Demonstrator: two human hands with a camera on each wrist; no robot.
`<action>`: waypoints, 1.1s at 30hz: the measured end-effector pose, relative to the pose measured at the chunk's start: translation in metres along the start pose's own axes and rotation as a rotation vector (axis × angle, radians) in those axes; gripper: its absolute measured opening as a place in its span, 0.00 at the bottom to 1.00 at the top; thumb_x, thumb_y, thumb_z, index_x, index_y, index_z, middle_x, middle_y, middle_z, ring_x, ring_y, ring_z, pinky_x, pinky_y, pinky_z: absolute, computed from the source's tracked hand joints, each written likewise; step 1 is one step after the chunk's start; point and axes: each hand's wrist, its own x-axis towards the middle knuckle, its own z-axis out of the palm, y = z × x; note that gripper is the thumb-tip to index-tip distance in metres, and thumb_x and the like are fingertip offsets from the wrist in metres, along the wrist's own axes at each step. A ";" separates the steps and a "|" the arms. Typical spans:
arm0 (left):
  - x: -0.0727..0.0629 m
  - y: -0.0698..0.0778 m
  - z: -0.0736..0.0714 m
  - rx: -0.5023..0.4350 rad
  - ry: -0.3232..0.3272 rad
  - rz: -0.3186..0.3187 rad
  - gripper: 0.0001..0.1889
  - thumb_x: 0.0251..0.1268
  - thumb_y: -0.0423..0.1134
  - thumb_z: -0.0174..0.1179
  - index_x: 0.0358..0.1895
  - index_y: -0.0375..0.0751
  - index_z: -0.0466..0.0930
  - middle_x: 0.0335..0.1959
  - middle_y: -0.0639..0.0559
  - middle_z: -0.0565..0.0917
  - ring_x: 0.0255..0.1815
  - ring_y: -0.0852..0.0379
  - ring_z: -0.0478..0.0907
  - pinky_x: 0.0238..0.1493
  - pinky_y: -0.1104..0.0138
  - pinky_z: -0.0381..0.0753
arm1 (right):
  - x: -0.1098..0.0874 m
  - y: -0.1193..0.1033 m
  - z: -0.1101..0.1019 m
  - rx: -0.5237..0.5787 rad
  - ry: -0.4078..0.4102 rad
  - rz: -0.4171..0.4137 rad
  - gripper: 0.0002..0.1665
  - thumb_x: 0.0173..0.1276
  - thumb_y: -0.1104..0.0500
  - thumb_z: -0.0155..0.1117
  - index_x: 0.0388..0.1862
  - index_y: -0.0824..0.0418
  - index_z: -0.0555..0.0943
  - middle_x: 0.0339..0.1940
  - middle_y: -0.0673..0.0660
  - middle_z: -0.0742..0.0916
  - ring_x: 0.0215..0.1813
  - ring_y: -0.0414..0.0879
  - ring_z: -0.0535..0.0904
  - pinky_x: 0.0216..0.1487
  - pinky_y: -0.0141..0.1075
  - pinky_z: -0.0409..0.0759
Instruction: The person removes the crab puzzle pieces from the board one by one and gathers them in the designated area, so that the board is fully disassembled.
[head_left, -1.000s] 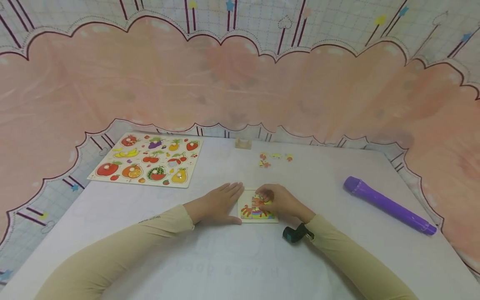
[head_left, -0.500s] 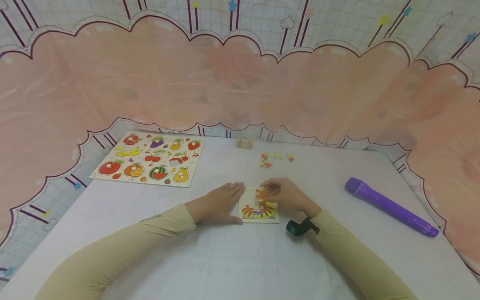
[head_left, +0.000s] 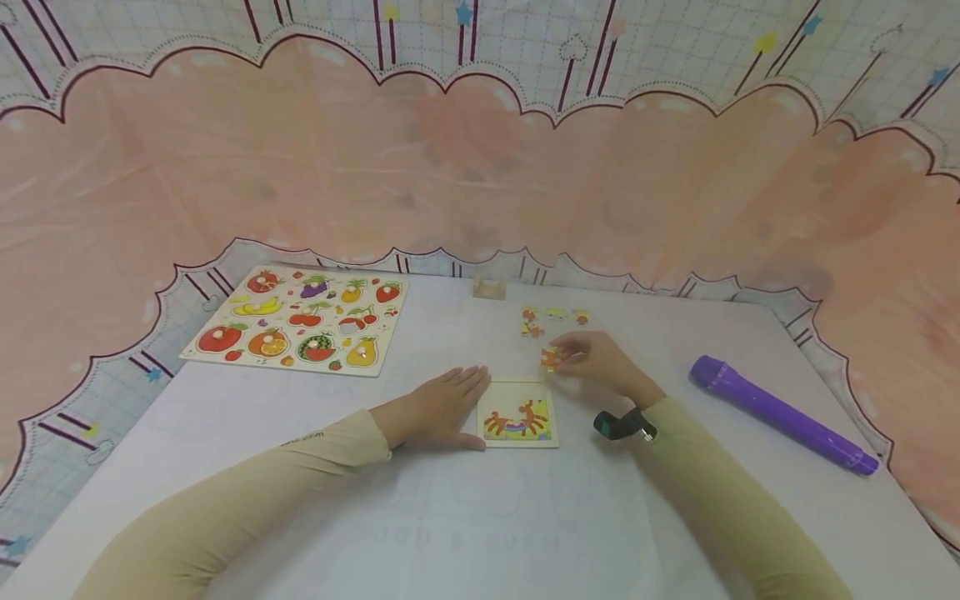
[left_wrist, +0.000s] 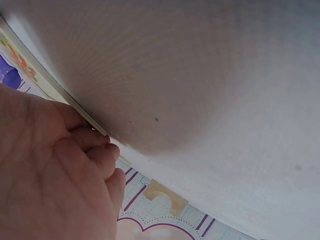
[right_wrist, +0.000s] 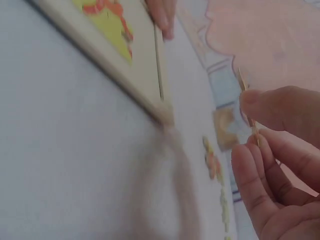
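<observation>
Orange puzzle piece [head_left: 550, 359] pinched in right fingers [right_wrist: 251, 175]; left fingers [head_left: 467, 383] extended against the board [head_left: 498, 395]. Likely unloading; next, release near loose pieces [head_left: 532, 330] beyond right fingers.

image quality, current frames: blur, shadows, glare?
Head: even, slightly hazy light, lettering on the tabletop faint; left wrist: broad soft shadow across the tabletop beside the left hand; right wrist: soft overall, the puzzle board blurred at its near corner, loop-like shadow beyond it; no strong glare in any view.
</observation>
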 end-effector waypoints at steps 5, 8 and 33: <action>-0.001 0.001 -0.001 -0.013 0.003 0.001 0.52 0.58 0.71 0.49 0.75 0.39 0.44 0.77 0.47 0.46 0.78 0.53 0.43 0.78 0.60 0.45 | 0.009 0.011 -0.004 0.003 0.004 0.053 0.27 0.57 0.54 0.71 0.55 0.60 0.79 0.46 0.58 0.85 0.51 0.51 0.80 0.57 0.46 0.78; -0.001 0.001 0.000 -0.013 0.004 0.002 0.52 0.58 0.71 0.48 0.75 0.39 0.44 0.77 0.47 0.46 0.78 0.53 0.43 0.78 0.60 0.45 | 0.013 0.014 -0.005 0.019 0.011 0.074 0.27 0.58 0.54 0.69 0.56 0.62 0.78 0.48 0.61 0.85 0.53 0.53 0.79 0.57 0.47 0.78; 0.001 -0.001 0.002 -0.006 -0.007 -0.008 0.52 0.57 0.72 0.48 0.75 0.40 0.43 0.78 0.48 0.45 0.78 0.53 0.41 0.78 0.60 0.44 | 0.050 0.020 0.002 -0.003 0.166 0.200 0.20 0.61 0.66 0.61 0.54 0.68 0.76 0.53 0.67 0.81 0.55 0.58 0.78 0.58 0.46 0.77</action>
